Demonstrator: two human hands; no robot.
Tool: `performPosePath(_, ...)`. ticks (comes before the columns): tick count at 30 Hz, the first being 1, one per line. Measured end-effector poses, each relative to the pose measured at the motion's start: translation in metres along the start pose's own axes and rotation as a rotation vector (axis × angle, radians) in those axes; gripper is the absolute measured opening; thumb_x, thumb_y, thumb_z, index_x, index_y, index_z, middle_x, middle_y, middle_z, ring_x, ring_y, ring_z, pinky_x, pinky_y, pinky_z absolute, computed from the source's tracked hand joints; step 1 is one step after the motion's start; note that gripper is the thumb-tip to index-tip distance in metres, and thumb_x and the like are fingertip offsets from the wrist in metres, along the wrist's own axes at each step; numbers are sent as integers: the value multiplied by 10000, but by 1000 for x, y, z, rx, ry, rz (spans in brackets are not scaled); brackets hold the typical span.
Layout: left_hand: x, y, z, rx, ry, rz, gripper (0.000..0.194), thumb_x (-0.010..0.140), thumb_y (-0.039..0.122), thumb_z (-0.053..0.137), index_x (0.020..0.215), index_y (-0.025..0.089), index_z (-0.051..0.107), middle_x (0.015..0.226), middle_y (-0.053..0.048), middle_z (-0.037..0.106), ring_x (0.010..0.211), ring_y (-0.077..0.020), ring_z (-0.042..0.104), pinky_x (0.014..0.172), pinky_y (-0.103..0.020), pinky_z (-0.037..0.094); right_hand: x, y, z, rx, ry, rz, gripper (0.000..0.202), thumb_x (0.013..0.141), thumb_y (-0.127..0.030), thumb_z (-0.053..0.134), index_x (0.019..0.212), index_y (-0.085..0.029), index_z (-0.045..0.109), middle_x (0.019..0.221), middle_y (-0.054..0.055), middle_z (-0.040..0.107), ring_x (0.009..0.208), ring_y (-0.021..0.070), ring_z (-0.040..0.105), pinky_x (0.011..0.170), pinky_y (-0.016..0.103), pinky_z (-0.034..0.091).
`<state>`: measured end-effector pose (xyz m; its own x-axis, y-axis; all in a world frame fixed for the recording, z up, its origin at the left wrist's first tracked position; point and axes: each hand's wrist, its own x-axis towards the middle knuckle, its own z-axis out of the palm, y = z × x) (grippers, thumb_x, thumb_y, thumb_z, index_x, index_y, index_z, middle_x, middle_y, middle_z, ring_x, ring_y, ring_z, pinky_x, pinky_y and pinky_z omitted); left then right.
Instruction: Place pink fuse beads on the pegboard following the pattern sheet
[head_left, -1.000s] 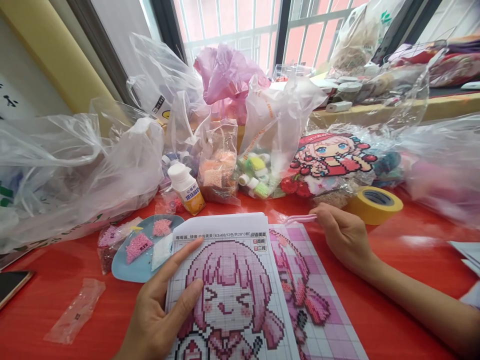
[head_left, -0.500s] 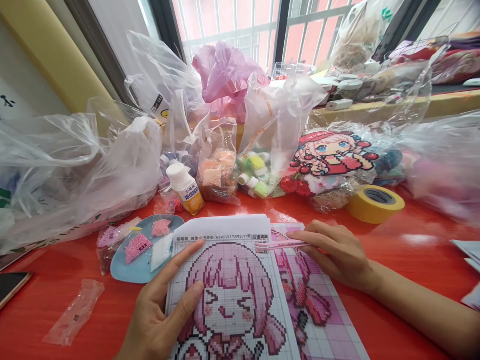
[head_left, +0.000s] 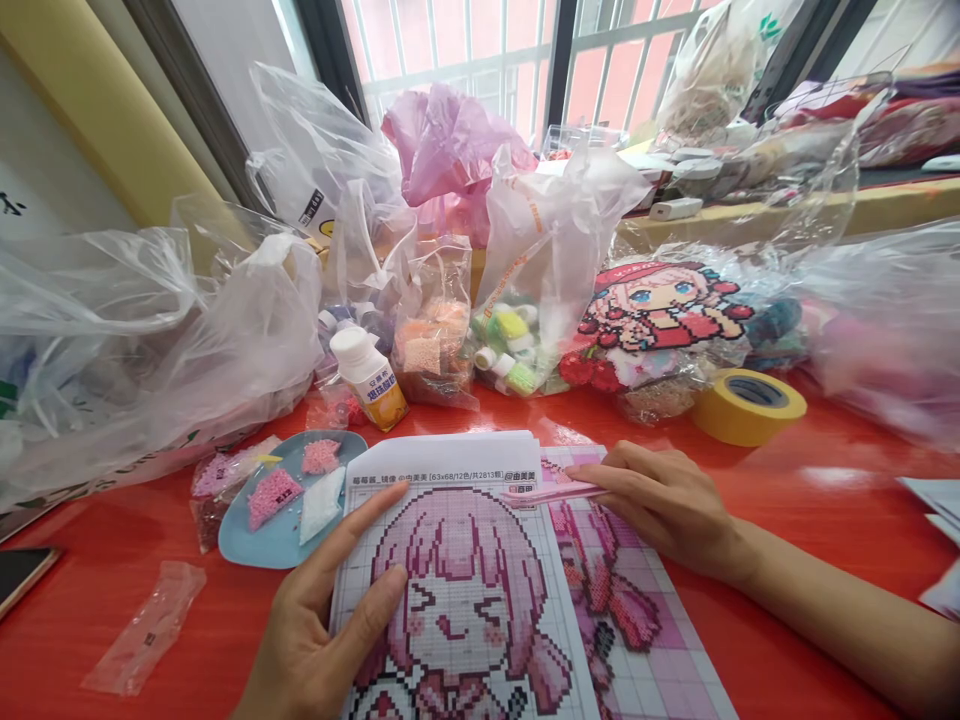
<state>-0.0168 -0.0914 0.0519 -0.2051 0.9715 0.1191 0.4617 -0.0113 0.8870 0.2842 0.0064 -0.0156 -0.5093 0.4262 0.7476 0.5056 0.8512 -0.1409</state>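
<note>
My left hand (head_left: 315,610) is at the left edge of a stack of printed pattern sheets (head_left: 457,580). Its index finger and thumb lie spread on the top page; the remaining fingers are out of sight, apparently under the paper. The page shows a pixel-style pink-haired character on a grid. Pink tweezers (head_left: 551,493) are pinched in my right hand (head_left: 664,505), their tips over the page's upper right corner. Partly beneath the sheets, to the right, lies a bead design (head_left: 626,610) in pinks and dark red on a pink-and-white checked sheet.
Bead packets lie on a blue plate (head_left: 255,545) at left, near a small clear bag (head_left: 146,625) and a phone (head_left: 26,575). Behind stand a white-capped bottle (head_left: 367,378), plastic bags (head_left: 547,250), a finished bead figure (head_left: 664,305) and a yellow tape roll (head_left: 750,410).
The tweezers have turned slightly and shifted a little left, with their prongs now looking closer together. My left hand and the sheets stay nearly still.
</note>
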Motion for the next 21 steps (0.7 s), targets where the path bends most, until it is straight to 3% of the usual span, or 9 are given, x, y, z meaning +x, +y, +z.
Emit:
performPosePath(5,0,2,0,8,-1,7,410,801,441,678,1201,353,693,1268,34,712,1219,-276,627,1016,-359,514,-1,1,1,14,-3,5,331,992,-190,415,1281,-281,547,728,-28,531,567,82,489,508,212,354)
performPosePath(21,0,2,1,10,2,16,408,797,436,681,1196,354,697,1264,40,714,1217,-271,629,1002,-348,523,-2,0,2,13,-5,35,267,982,-199,419,1188,-252,580,744,-12,557,574,96,500,511,221,365)
